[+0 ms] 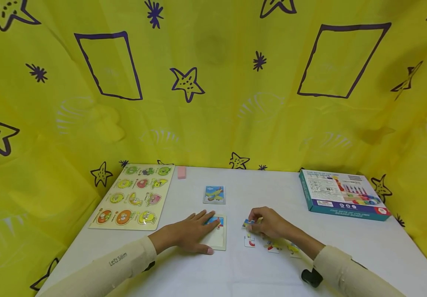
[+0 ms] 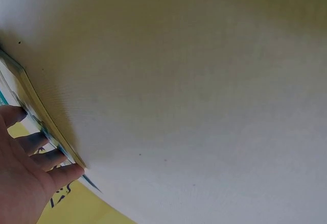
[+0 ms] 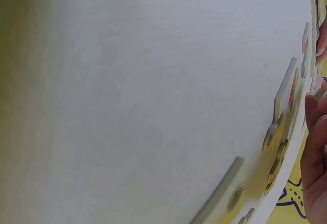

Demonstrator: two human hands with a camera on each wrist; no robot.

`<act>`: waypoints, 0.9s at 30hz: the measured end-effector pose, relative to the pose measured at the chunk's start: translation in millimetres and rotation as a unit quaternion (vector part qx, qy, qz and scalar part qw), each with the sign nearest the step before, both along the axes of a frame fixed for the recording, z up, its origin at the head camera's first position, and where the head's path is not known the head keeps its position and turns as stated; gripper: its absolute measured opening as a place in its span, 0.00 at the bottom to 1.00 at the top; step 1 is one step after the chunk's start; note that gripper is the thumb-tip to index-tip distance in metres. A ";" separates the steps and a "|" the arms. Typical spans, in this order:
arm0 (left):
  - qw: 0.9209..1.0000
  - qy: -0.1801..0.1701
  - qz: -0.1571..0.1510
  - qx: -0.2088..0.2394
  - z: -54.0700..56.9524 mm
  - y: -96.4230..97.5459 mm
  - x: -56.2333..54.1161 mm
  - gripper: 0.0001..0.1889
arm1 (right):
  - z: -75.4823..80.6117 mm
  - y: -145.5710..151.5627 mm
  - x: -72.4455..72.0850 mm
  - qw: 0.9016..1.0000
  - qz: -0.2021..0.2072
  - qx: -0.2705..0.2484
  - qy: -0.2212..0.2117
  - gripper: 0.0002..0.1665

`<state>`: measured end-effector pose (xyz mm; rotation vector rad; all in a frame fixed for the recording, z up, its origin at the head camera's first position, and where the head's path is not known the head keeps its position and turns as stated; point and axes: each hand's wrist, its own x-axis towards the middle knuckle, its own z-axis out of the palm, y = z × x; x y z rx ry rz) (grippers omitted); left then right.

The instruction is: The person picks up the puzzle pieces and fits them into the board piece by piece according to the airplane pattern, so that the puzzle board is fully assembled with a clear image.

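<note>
Right hand [image 1: 269, 222]: thumb and fingers pinching a puzzle piece [image 1: 248, 223], lower centre, just right of tray.
Left hand [image 1: 192, 235]: fingers spread, resting on puzzle tray [image 1: 225, 233], lower centre; covers part of it.
Fitting: my judgement – steady the tray, lift left fingertips off the recess, match piece to picture card [image 1: 214, 194] above, lower it flat.
Tray rim: could catch a tilted piece; come in over it.
Loose pieces [image 1: 249, 241]: lower centre-right, beneath right hand; keep wrist high.
Room: wide gap from card to box [image 1: 345, 196], right.
</note>
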<state>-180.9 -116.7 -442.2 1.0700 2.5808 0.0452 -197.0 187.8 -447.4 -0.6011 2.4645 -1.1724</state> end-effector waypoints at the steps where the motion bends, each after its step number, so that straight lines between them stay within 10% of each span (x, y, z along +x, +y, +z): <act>1: 1.000 -0.001 0.000 0.000 0.2 0.0 0.0 0.48 | 0.2 -0.1 0.2 1.000 0.001 -0.007 -0.005 0.05; 27: 1.000 0.009 0.001 0.019 -3.0 -2.7 -2.1 0.49 | 9.8 -17.7 13.1 0.998 -0.037 -0.058 -0.011 0.09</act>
